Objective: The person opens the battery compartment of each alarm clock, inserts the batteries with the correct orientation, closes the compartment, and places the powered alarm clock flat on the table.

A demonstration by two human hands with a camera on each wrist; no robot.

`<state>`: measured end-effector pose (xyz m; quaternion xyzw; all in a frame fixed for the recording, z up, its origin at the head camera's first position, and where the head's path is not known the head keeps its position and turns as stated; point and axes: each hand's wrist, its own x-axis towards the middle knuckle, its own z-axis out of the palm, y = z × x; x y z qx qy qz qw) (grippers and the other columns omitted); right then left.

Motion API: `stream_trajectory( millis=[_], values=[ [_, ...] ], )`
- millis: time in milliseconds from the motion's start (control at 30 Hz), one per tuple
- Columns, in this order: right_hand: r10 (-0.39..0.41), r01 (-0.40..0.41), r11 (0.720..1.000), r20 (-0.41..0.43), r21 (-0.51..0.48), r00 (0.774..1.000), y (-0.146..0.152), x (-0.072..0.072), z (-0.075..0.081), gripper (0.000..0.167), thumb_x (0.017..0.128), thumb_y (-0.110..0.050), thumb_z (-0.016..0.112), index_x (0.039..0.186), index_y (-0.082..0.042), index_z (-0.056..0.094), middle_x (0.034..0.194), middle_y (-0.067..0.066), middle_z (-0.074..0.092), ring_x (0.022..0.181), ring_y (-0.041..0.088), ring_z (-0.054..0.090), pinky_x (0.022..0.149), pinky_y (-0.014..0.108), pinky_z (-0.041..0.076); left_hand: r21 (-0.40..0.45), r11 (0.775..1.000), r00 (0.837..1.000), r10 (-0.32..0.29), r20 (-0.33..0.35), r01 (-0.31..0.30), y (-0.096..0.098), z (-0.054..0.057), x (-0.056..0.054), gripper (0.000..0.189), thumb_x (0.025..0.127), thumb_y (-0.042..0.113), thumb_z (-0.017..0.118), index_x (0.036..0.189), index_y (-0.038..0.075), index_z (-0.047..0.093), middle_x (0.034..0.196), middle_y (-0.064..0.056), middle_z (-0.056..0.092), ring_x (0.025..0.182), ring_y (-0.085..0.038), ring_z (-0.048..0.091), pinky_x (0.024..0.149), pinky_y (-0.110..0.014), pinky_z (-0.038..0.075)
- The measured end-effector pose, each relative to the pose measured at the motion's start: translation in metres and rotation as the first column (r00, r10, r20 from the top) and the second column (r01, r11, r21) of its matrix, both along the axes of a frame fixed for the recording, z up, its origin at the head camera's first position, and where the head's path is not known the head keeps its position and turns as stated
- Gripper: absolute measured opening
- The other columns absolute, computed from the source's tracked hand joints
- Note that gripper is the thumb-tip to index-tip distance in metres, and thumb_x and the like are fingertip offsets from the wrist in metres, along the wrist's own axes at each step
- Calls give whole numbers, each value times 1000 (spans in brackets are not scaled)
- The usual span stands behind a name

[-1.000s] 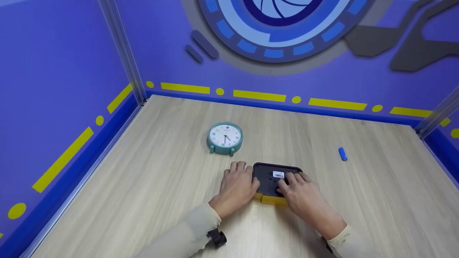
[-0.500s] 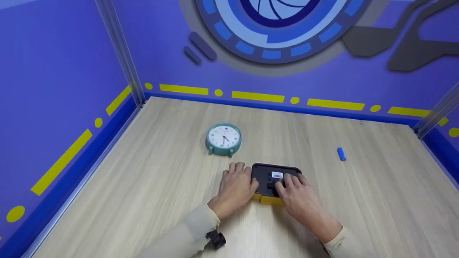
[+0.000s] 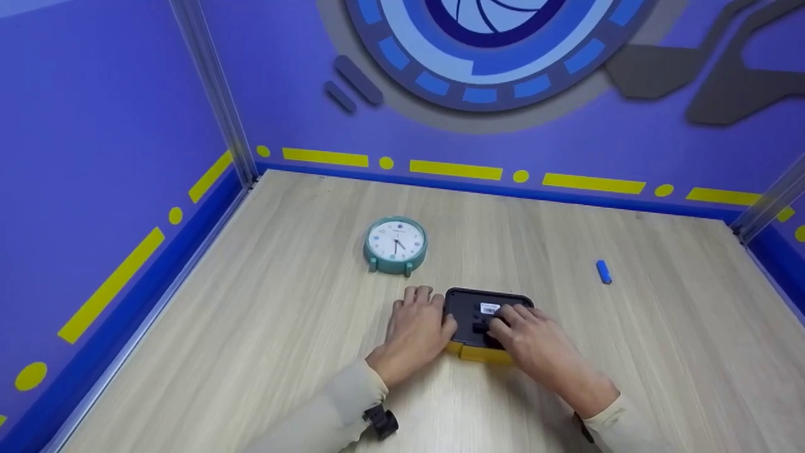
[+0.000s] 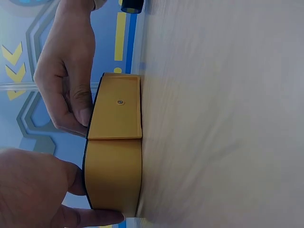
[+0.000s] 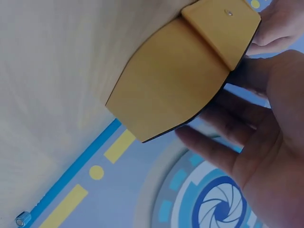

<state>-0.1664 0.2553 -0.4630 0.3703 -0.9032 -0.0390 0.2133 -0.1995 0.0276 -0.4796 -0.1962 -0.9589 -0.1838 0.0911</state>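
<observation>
Purple-blue wall panels boxed in the pale wood-grain table; we tagged from left to right. At ten o'clock of the hands' piece, the teal clock lay dial up, feet toward us, untouched. Left hand next: at nine o'clock on the black-and-yellow case, thumb over the black edge, a finger along the yellow side wall, so we logged a loose hold. Case itself: on the table, near side of the middle, black face up, white label toward its twelve o'clock, dark tab below that, small screw in the yellow wall at six.

Right hand came in from four o'clock, half open, bent fingertips down on the black face, thumb by the tab. Pinching anything? We couldn't tell.

Handling, our guess: light, stiff plastic, smooth enough to skid if pushed, any glass underneath fragile. We'd have gripped it by the yellow walls at nine and three. Last, blue battery-like stick, at two o'clock, well apart from both hands.
</observation>
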Motion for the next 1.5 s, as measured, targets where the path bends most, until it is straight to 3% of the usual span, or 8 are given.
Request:
stream_trajectory(
  millis=[367,733,1300,1500],
  values=[
    [28,-29,997,-14,-76,1000,-2,-2,1,26,91,-10,83,98,-2,59,90,8,63,78,25,67,68,41,59,17,1000,1000,1,28,-1,0,2,0,39,103,33,60,121,1,73,130,-16,63,123,-34,54,95,-51,47],
    [-51,55,997,79,-54,996,-6,5,5,23,98,-10,76,100,-2,55,95,9,57,83,25,64,73,43,60,26,1000,1000,1,26,-2,0,1,0,38,102,32,61,120,1,73,130,-15,64,122,-34,54,94,-51,48],
    [56,-43,978,55,-206,997,2,-1,11,29,88,1,81,93,-8,53,90,0,48,75,15,52,64,37,52,11,1000,1000,5,17,-6,0,0,-1,37,102,32,60,118,2,73,127,-14,64,120,-33,55,91,-50,49],
    [39,-21,975,77,-222,996,12,-5,16,31,87,3,82,94,-10,55,94,0,52,77,14,53,64,35,52,11,1000,1000,0,16,-1,0,-1,-1,37,102,32,60,119,2,73,127,-14,64,120,-33,55,92,-50,49]
  ],
)
